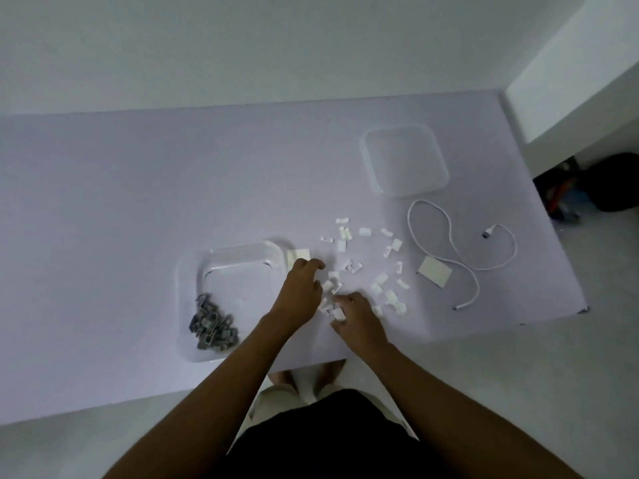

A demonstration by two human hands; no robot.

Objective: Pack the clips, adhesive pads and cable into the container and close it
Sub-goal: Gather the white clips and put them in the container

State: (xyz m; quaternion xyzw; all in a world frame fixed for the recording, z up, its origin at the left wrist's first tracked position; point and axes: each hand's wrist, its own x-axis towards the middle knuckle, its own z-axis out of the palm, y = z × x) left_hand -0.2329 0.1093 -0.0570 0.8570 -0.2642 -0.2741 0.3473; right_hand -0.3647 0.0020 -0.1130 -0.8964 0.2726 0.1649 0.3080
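On the pale worktop (121,188), the clear container (193,271) stands at the left with grey clips (213,327) heaped in its near corner. An adhesive pad (300,254) lies just past its right wall. The left hand (300,292) curls over white clips (332,286), and the right hand (358,318) pinches one; whether the left grip has closed on any cannot be told. More white pieces scatter rightward, then a second pad (435,271), the white cable (449,250) and, farther back, the lid (404,160).
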